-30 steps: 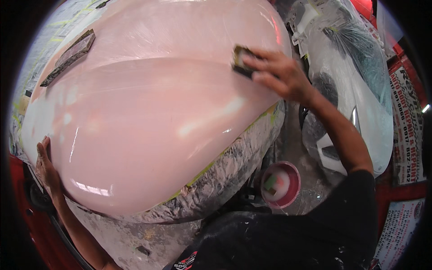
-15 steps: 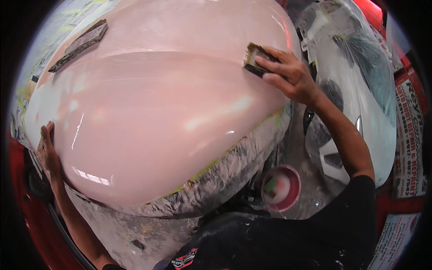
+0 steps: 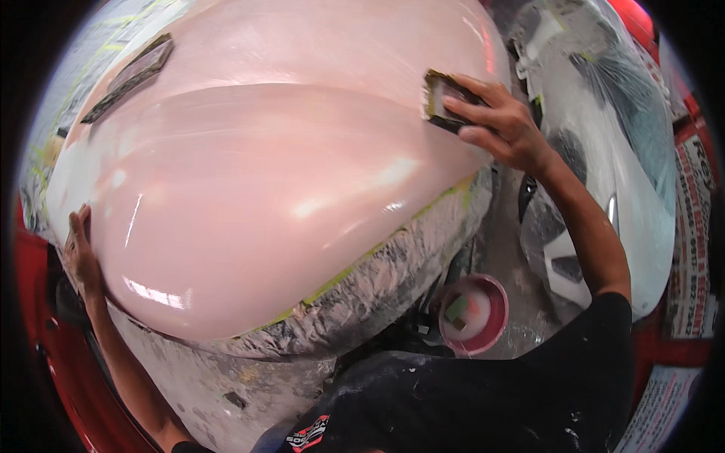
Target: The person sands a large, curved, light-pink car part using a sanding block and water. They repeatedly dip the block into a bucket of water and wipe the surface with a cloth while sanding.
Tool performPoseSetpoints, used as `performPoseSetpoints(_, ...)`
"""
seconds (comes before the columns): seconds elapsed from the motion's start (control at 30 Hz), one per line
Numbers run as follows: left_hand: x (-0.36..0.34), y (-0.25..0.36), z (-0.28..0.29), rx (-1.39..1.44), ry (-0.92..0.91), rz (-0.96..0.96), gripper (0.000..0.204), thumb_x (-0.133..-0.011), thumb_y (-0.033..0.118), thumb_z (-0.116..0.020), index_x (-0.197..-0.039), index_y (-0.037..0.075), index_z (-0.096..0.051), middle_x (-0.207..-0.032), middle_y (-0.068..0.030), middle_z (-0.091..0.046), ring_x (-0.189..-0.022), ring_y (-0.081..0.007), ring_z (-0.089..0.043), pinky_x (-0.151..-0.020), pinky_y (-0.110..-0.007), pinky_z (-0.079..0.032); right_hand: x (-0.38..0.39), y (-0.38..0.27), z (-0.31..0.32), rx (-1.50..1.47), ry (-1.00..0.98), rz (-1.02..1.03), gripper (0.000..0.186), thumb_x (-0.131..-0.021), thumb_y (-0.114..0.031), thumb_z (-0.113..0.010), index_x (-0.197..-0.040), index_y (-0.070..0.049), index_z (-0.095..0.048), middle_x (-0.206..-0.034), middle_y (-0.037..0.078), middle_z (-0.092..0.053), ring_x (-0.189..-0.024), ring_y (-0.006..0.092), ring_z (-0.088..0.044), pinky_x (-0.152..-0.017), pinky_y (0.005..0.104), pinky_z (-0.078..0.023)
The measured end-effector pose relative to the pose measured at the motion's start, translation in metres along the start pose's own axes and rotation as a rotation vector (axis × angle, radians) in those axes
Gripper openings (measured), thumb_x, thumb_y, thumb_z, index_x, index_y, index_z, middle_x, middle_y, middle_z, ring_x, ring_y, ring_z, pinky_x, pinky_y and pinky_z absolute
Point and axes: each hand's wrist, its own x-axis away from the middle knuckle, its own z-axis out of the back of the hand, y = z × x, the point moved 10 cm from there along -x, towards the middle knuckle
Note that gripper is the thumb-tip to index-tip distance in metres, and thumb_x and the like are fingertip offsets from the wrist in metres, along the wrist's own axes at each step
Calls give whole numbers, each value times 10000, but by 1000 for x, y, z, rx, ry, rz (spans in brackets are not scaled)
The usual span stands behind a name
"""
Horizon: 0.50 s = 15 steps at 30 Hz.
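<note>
A large curved car panel, probably a hood (image 3: 249, 196), spreads before me, pale pink and glossy with wet. My right hand (image 3: 504, 121) grips a sanding block (image 3: 447, 97) wrapped in dark abrasive paper, its face against the panel's right side. Over the panel's left edge lies my left hand (image 3: 81, 249), fingers stretched out and together, holding nothing. A second, longer sanding block (image 3: 130, 79) rests on the panel at the far left.
Masking film (image 3: 377, 294) with yellow-green tape skirts the near edge. A pink bucket (image 3: 495, 332) of cloudy water with a green pad (image 3: 455, 309) stands below right. Farther right is a plastic-covered white car part (image 3: 604, 151). Red bodywork (image 3: 53, 325) flanks my left arm.
My right hand and the sanding block have shifted slightly to the right across the panel. The left hand stays at the edge. The whole view has moved a little.
</note>
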Motion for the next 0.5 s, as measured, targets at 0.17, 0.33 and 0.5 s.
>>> performPoseSetpoints(0.17, -7, 16, -10, -49, 29, -52, 655, -1097, 485, -352, -1274, -69, -655, -1339, -195, -653, -1312, -259, -572, -1135, -344, -384, -113, -5, -36, -40, -72, 120, 406, -970, -350, -649, -1337, -181, -682, -1393, 202, -590, -1222, 360, -595, -1062, 427, -456)
performPoseSetpoints(0.33, -5, 10, -3, -56, 20, -97, 618, -1103, 456, -357, -1266, -54, -667, -1327, -177, -666, -1297, -246, -583, -1123, -337, -391, -125, -8, -49, -112, -103, 118, 408, -967, -284, -620, -1357, -169, -660, -1430, 201, -564, -1285, 379, -549, -1109, 455, -408)
performPoseSetpoints(0.5, 2, 17, 5, -56, 56, -61, 607, -1104, 445, -383, -1225, -67, -685, -1291, -180, -683, -1254, -234, -610, -1102, -333, -416, -8, 7, 0, -83, -83, -21, 437, -910, -190, -702, -1346, -210, -681, -1468, 175, -544, -1302, 372, -541, -1120, 468, -395)
